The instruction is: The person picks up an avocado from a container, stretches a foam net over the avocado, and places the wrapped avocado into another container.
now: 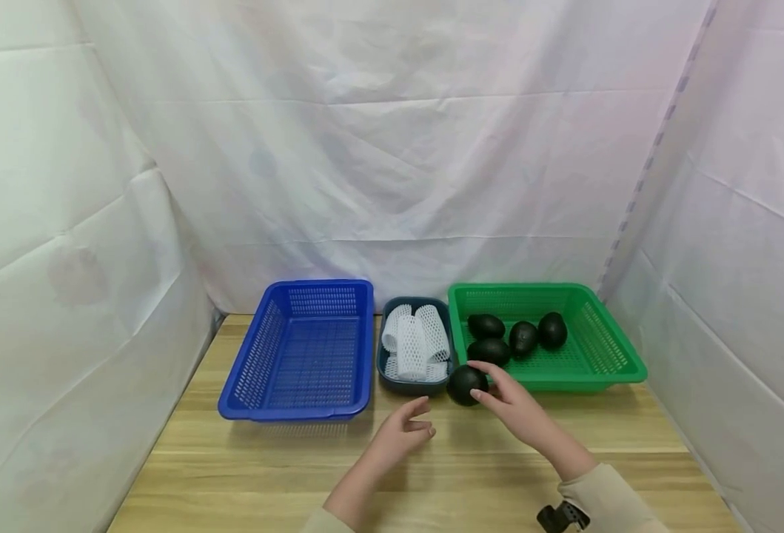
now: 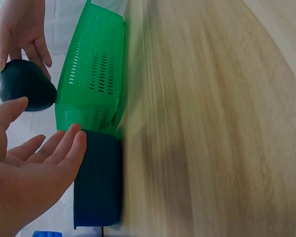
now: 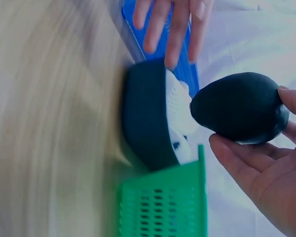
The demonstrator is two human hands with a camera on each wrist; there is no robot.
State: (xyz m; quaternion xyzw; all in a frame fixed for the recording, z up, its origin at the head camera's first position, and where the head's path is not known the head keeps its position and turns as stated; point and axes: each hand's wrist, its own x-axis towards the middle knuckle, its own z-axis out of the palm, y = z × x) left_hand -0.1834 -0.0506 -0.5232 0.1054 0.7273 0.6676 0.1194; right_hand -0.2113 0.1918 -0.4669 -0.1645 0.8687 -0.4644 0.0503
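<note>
The right hand [image 1: 514, 403] has its grip clamped on an avocado [image 1: 465, 386], thumb on one side and fingertips on the other. It takes the fruit near one end, which leaves the other end bare and pointing away from the palm, probably so that this end stays free to be reached. The avocado is off the tabletop [image 1: 431, 492], at the near right corner of the tub [image 1: 413, 388] as the head view has it, and above rim height in the wrist views.

The left hand [image 1: 398, 437] is in front of the tub, its fingers and thumb apart with nothing between them; its palm side faces the fruit, seemingly a ready posture for sharing the handling.

In the tub lie several white nets [image 1: 411, 348], some on top of others, with their tube ends showing; set between the baskets, they are likely within easy reach of either hand. Right of the tub, just beside it, is the green basket [image 1: 588, 363], with four more avocados [image 1: 523, 338] gathered towards its tub side, perhaps for a shorter reach. Left of the tub is the blue basket [image 1: 315, 363]. Behind the tub hangs a white sheet [image 1: 392, 163].
</note>
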